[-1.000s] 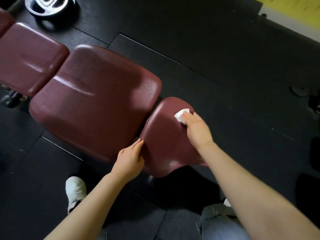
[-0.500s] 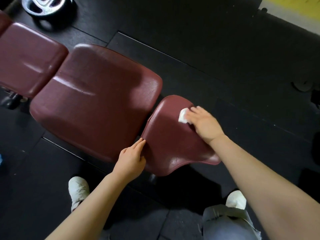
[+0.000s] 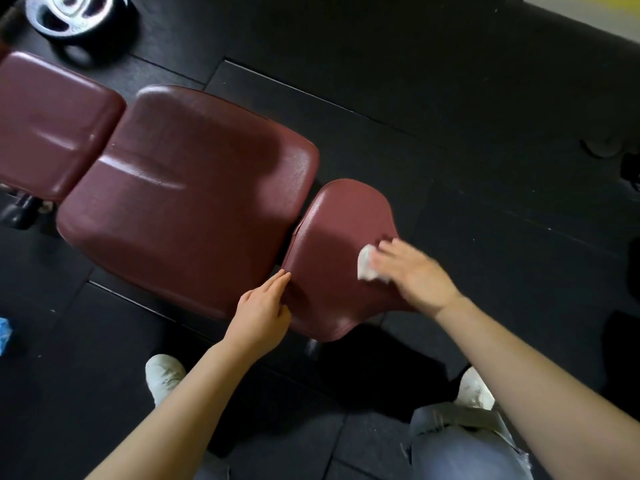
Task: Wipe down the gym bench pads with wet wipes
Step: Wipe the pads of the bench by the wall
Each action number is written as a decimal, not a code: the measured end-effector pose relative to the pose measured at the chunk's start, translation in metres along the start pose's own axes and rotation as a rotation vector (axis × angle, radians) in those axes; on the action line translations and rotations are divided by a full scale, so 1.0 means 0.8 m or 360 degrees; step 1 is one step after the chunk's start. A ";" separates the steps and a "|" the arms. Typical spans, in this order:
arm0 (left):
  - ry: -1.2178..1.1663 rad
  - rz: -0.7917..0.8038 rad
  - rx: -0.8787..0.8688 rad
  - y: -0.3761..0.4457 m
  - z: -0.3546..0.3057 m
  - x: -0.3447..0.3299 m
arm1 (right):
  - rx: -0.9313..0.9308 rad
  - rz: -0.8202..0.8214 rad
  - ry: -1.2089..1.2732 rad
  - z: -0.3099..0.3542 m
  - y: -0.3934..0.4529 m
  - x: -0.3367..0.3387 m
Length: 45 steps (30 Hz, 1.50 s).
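A dark rubber gym floor [image 3: 450, 116] fills the view from above, with a maroon padded bench running from the upper left toward the centre. The bench has three cushions: a back pad [image 3: 52, 123] at the far left, a large middle pad [image 3: 194, 199], and a small seat pad [image 3: 332, 258] nearest the person. The right hand [image 3: 412, 271], blurred with motion, presses a crumpled white wet wipe [image 3: 367, 263] flat against the seat pad, fingers [image 3: 388, 247] extended over the wipe rather than pinching it. The left hand [image 3: 263, 310] rests at the gap between the middle pad and the seat pad, fingers straight and held together, steadying the seat's edge. Compared with a second ago, the wipe has travelled from the far, rounded end of the seat pad down toward its near right side, while the left hand has stayed in place. That suggests the seat pad is partly covered, with its left portion and the two larger pads probably left to wipe. A steel weight plate [image 3: 69, 15] lies at the top left, a blue packet [image 3: 5, 332] at the left edge, and white shoes [image 3: 164, 375] show below.
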<state>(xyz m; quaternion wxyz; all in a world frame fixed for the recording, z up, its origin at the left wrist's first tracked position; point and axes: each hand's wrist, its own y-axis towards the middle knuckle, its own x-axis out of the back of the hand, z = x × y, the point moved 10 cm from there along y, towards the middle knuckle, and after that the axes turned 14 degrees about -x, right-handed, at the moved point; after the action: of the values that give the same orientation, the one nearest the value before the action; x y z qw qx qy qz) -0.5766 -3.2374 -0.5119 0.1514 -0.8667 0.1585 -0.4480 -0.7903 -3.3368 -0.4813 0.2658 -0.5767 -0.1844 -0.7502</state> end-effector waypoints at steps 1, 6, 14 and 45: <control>-0.0011 0.0003 0.0007 0.000 -0.001 -0.001 | -0.0287 0.0030 0.0003 -0.032 0.020 -0.002; -0.0012 0.0013 -0.0036 -0.003 -0.011 -0.004 | -0.0769 -0.0177 0.0253 -0.046 -0.005 0.000; 0.0003 0.0060 -0.0054 -0.004 -0.019 -0.010 | -0.0138 -0.0010 -0.0010 -0.005 -0.057 -0.002; -0.0035 0.0073 0.0013 -0.004 -0.015 -0.005 | -0.1550 -0.0297 0.0135 -0.115 -0.164 0.003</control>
<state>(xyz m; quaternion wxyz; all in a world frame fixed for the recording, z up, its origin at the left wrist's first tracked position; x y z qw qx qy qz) -0.5881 -3.2343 -0.5069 0.1669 -0.8670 0.1749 -0.4356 -0.9416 -3.2868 -0.4995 -0.0954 -0.5838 0.1476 -0.7926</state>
